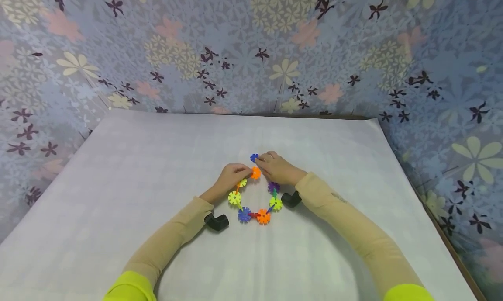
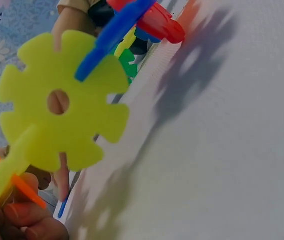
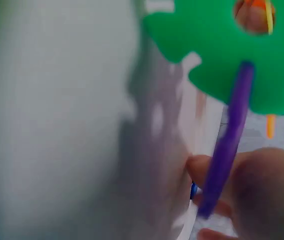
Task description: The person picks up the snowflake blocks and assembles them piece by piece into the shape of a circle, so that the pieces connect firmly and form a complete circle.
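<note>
A chain of notched plastic snowflake discs curves in an open ring between the hands, with an orange disc point(image 1: 264, 216), a blue disc point(image 1: 244, 215) and a yellow-green disc point(image 2: 81, 120) among them. My left hand point(image 1: 232, 178) pinches the chain's left end, beside an orange disc point(image 1: 256, 173). At the far side, the fingertips of my right hand point(image 1: 277, 167) pinch a loose blue disc point(image 1: 254, 157), which the right wrist view shows only as a sliver. Under the right palm are the chain's purple disc point(image 1: 273, 187) and green disc point(image 3: 222, 80).
A white cover point(image 1: 177, 139) lies over the table, its far edge close to a flower-patterned wall point(image 1: 235, 52). Black wrist devices point(image 1: 217, 223) sit by both forearms, near the ring's sides.
</note>
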A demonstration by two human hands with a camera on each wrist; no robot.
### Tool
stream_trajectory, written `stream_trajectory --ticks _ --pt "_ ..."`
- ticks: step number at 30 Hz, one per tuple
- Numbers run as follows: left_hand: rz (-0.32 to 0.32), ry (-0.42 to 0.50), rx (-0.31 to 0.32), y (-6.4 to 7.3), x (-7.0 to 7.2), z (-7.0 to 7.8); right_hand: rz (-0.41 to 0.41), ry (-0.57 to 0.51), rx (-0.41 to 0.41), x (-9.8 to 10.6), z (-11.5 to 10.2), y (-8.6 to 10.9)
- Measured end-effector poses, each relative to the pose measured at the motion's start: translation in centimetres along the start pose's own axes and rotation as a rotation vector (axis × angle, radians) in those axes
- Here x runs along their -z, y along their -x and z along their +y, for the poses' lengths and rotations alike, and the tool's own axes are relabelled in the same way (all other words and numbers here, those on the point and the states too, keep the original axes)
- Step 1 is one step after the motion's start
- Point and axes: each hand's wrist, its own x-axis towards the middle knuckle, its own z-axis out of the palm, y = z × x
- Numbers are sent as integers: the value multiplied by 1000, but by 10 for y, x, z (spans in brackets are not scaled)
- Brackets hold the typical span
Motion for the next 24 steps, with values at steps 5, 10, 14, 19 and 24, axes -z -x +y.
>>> stream_trajectory --ticks 5,10,14,19,24 --pt "-3 8 0 -1 0 -2 151 -159 -13 -5 4 7" --pt "-17 1 12 -2 -1 -5 186 -316 19 -8 9 13" --pt "-26 2 26 -3 0 -4 174 -394 -117 -4 8 18" --pt "-29 9 27 5 1 14 232 -553 -321 -2 0 26" --pt "-19 25 39 14 3 34 359 -633 -297 -3 -10 32"
